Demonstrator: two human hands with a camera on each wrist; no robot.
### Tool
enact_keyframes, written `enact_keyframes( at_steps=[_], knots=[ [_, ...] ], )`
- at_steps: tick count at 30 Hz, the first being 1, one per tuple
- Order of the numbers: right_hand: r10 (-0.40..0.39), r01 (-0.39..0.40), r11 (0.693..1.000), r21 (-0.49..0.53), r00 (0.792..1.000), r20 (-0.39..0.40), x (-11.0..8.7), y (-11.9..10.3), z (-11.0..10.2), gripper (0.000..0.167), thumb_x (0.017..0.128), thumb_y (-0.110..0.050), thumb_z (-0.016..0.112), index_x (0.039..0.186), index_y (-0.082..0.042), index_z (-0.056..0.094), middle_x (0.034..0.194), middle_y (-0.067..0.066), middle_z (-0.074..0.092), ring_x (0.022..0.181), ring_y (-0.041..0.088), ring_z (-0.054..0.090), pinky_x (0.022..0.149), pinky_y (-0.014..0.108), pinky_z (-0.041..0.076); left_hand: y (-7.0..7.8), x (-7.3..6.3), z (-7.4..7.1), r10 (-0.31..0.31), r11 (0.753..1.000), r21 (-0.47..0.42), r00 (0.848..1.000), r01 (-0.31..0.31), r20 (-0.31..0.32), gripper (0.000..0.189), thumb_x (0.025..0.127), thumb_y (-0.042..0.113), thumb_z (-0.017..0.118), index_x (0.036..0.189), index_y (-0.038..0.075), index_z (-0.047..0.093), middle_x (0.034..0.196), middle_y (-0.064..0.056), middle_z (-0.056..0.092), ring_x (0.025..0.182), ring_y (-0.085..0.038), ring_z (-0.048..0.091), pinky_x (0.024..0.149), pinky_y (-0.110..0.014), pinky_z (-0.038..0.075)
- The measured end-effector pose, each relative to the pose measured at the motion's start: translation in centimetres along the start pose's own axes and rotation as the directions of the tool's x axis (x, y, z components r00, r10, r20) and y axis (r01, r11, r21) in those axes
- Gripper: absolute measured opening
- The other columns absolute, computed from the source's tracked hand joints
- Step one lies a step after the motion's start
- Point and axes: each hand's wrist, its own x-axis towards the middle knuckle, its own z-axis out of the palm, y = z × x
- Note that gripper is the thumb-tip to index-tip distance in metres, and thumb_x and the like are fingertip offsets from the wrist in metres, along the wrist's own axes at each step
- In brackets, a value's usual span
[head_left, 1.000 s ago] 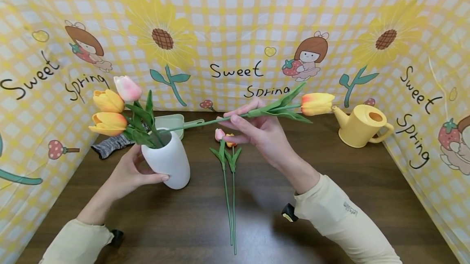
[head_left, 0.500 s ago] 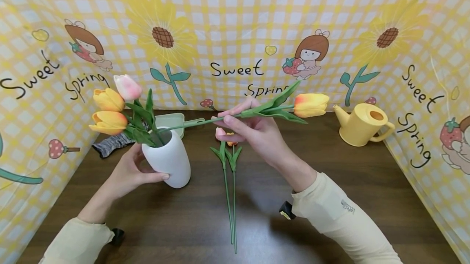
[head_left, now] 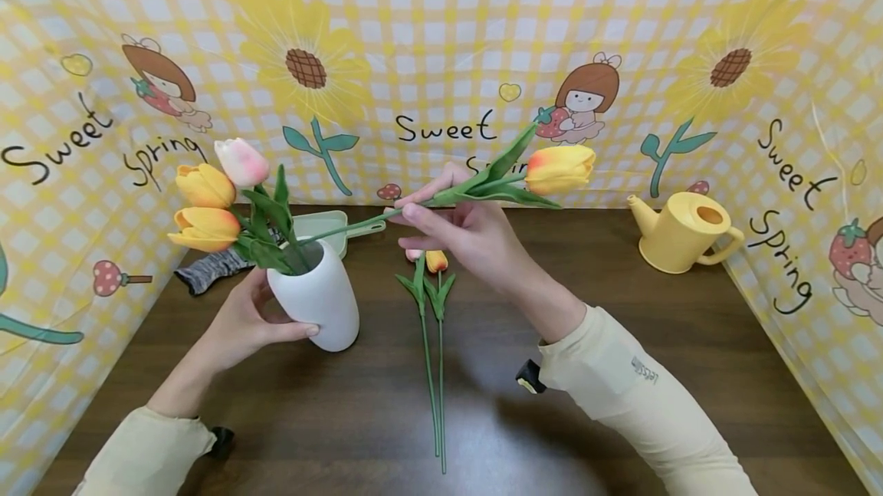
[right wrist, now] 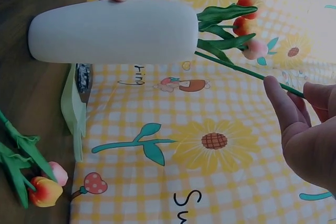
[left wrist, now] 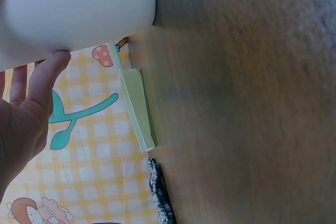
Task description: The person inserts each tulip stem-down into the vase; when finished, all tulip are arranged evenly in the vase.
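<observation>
My left hand grips the side of a white vase, thumb across its front. Two yellow-orange tulips and a pink tulip stand in the vase, leaning left. Between thumb and fingers, my right hand pinches the green stem of another yellow tulip, its bloom pointing right. The lower end of that stem reaches into the vase's mouth, as the right wrist view also shows. On the table below my right hand lie a pink tulip and an orange tulip, stems toward me.
A yellow watering can stands at the back right of the dark wooden table. Behind the vase lie a pale green dustpan-like piece and a grey knitted item. Checked cloth walls the back and sides.
My right hand has moved left toward the vase, sliding the tulip's stem further into the mouth, and its bloom has risen slightly. My left hand keeps its hold on the vase.
</observation>
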Motion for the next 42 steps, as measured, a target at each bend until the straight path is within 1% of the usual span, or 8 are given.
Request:
enact_keyframes(
  at_steps=[8, 13, 14, 16, 21, 28, 33, 42],
  knots=[
    [0.042, -0.041, 0.999, -0.024, 0.998, 0.052, 1.4, 0.0, 0.5, 0.009, 0.100, 0.005, 0.058, 0.109, 0.004, 0.056, 0.119, 0.026, 0.062, 0.106, 0.040, 0.069, 0.081, 0.051, 0.061, 0.0, 0.0, 0.0, 0.002, 1.000, 0.005, 1.000, -0.002, 0.000, 0.095, 0.067, -0.010, 0.091, 0.146, 0.013, 0.044, 0.131, -0.008, 0.057, 0.115, -0.015, 0.061, 0.073, -0.039, 0.064],
    [0.053, -0.054, 0.999, 0.005, 0.995, 0.087, 2.6, 0.3, 0.7, 0.009, 0.100, 0.001, 0.060, 0.109, 0.001, 0.058, 0.115, 0.025, 0.064, 0.065, 0.022, 0.070, 0.085, 0.051, 0.060, 0.1, 0.1, 0.0, 0.023, 1.000, -0.003, 1.000, -0.023, 0.008, 0.099, 0.066, -0.012, 0.090, 0.149, 0.012, 0.042, 0.132, -0.008, 0.057, 0.115, -0.015, 0.061, 0.072, -0.039, 0.064],
    [0.043, -0.045, 0.999, 0.023, 0.996, 0.081, 2.8, 0.5, 0.8, 0.009, 0.100, 0.002, 0.061, 0.109, 0.002, 0.058, 0.113, 0.024, 0.065, 0.064, 0.021, 0.069, 0.086, 0.051, 0.060, 0.1, 0.1, 0.0, 0.026, 1.000, -0.004, 1.000, -0.026, 0.009, 0.099, 0.066, -0.012, 0.090, 0.149, 0.012, 0.042, 0.132, -0.007, 0.057, 0.115, -0.015, 0.061, 0.072, -0.039, 0.064],
    [0.029, -0.032, 0.998, 0.058, 0.998, 0.056, 3.3, 0.8, 1.1, 0.008, 0.099, 0.002, 0.062, 0.107, 0.003, 0.061, 0.111, 0.023, 0.067, 0.067, 0.022, 0.071, 0.087, 0.051, 0.059, 0.1, 0.1, 0.0, 0.032, 0.999, -0.003, 0.999, -0.032, 0.011, 0.099, 0.066, -0.012, 0.090, 0.149, 0.012, 0.042, 0.131, -0.007, 0.058, 0.115, -0.014, 0.061, 0.072, -0.039, 0.064],
    [-0.003, 0.006, 0.991, 0.135, 1.000, -0.020, 4.5, 1.9, 2.5, 0.009, 0.097, 0.005, 0.063, 0.106, 0.005, 0.064, 0.108, 0.018, 0.069, 0.104, 0.035, 0.071, 0.089, 0.049, 0.059, 0.0, 0.1, 0.0, 0.020, 1.000, -0.004, 1.000, -0.020, 0.005, 0.097, 0.066, -0.011, 0.090, 0.148, 0.012, 0.043, 0.131, -0.007, 0.058, 0.115, -0.015, 0.061, 0.072, -0.039, 0.064],
    [-0.037, 0.052, 0.985, 0.163, 0.995, -0.093, 6.1, 3.4, 4.5, 0.016, 0.093, 0.009, 0.068, 0.108, 0.004, 0.064, 0.100, 0.012, 0.070, 0.092, 0.026, 0.073, 0.088, 0.048, 0.060, -0.1, 0.2, 0.0, 0.021, 1.000, 0.004, 1.000, -0.021, 0.010, 0.098, 0.067, -0.011, 0.090, 0.149, 0.013, 0.042, 0.132, -0.006, 0.058, 0.116, -0.015, 0.060, 0.073, -0.038, 0.064],
    [-0.020, 0.035, 0.980, 0.196, 0.996, -0.083, 6.6, 4.4, 5.6, 0.021, 0.091, 0.013, 0.067, 0.110, 0.006, 0.061, 0.094, 0.008, 0.069, 0.085, 0.022, 0.072, 0.085, 0.049, 0.061, -0.2, 0.2, 0.0, 0.034, 0.999, 0.006, 0.999, -0.034, 0.014, 0.100, 0.066, -0.010, 0.091, 0.150, 0.014, 0.042, 0.131, -0.006, 0.060, 0.114, -0.016, 0.062, 0.072, -0.039, 0.064],
    [0.114, -0.108, 0.985, 0.137, 0.993, -0.040, 6.6, 6.0, 6.2, 0.023, 0.092, 0.006, 0.070, 0.114, 0.010, 0.064, 0.104, 0.017, 0.071, 0.092, 0.025, 0.072, 0.087, 0.043, 0.061, -0.3, 0.2, -0.1, 0.035, 0.999, 0.004, 0.999, -0.035, 0.014, 0.102, 0.066, -0.011, 0.090, 0.151, 0.014, 0.041, 0.132, -0.008, 0.059, 0.115, -0.015, 0.062, 0.075, -0.038, 0.064]
  ],
)
